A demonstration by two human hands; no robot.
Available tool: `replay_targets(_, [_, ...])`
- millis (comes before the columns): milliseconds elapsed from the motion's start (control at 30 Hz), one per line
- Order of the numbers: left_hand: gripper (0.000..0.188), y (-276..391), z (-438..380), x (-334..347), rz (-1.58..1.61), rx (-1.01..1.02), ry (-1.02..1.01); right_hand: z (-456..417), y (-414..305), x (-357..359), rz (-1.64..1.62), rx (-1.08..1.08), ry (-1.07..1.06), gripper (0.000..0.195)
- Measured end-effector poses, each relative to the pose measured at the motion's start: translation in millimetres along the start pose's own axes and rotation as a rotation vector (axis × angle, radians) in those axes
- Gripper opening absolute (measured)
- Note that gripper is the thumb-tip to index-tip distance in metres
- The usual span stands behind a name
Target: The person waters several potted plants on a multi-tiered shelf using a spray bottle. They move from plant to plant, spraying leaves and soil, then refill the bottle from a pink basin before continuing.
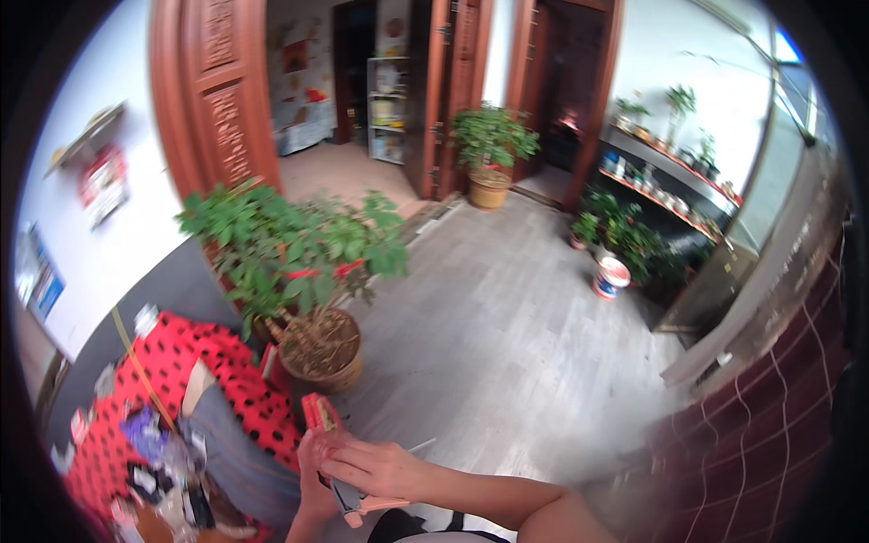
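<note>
At the bottom centre, my left hand (311, 468) is closed around a narrow red package (319, 413), which sticks up above the fingers. My right hand (373, 467) reaches in from the right and its fingers grip the same package, meeting the left hand. Just below the hands is a pink and grey object (353, 512) with a rounded pink end; its kind is unclear and fingers cover part of it. To the left of my hands lies a red cloth with black dots (224, 366), with a grey-blue cloth or garment (237, 448) on it.
Small bags and wrappers (163, 468) clutter the dotted cloth. Beyond my hands stands a large potted plant (319, 346); another potted plant (489, 190) is by the doorways. A white bucket (611, 277) sits near plant shelves (665, 193). A dark red quilted cover (753, 434) hangs at right.
</note>
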State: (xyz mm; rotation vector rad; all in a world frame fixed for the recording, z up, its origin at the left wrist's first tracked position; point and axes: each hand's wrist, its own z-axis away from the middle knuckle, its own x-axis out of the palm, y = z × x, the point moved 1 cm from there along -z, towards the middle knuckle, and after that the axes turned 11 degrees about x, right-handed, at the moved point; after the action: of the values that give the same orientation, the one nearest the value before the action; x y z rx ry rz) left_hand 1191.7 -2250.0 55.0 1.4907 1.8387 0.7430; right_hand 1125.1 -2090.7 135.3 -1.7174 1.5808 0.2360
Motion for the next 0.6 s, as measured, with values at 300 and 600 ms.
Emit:
replay_targets(300, [0.098, -169, -144, 138, 0.153, -0.077, -0.334, 33, 142, -125, 0.253, 0.403, 0.174, 0.066])
replay_targets(600, [0.093, -218, -325, 298, 0.601, -0.062, -0.757, 85, 285, -283, 0.452, 1.021, 0.449, 0.031])
